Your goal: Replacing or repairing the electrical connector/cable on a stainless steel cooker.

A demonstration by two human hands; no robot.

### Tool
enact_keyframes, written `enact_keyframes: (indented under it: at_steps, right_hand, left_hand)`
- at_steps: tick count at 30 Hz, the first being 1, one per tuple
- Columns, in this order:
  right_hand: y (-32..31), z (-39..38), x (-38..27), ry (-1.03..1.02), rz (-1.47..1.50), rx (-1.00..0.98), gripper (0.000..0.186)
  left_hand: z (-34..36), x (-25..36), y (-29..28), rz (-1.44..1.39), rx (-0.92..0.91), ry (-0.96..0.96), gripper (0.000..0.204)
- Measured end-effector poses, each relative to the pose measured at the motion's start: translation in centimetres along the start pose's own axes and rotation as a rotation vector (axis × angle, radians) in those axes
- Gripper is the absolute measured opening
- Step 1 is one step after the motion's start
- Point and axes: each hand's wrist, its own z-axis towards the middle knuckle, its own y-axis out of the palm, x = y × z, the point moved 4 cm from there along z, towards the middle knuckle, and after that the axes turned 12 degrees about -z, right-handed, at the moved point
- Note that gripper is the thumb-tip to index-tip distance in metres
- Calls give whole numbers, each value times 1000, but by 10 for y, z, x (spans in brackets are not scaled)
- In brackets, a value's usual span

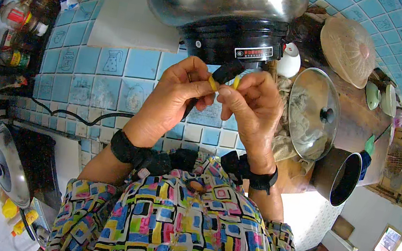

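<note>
Both hands meet in front of a large steel electric pot with a black base. My left hand pinches a small yellow piece between thumb and fingers. Close beside it, my right hand is closed with its fingertips on another yellow bit. Whether the two bits are one item, and its kind, I cannot tell. A black plug-like part slants between the hands, just below the base. A black cord runs from the left toward my left wrist.
On the right, a wooden table holds a glass lid, a dark pot, a cloth and a woven basket. Bottles stand on a shelf at left. Another lid lies lower left.
</note>
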Motion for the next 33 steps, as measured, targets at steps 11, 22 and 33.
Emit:
enact_keyframes:
  at_steps: [11, 22, 33]
  right_hand:
    - [-8, 0, -1, -176, -453, 26, 11]
    - [-8, -4, 7, -71, -445, 170, 8]
    - [-7, -3, 2, -125, -564, 140, 6]
  left_hand:
    - [-1, -3, -6, -65, 12, -17, 9]
    - [-1, -7, -7, -26, 41, 0, 10]
    - [-4, -6, -6, 50, 86, 23, 17]
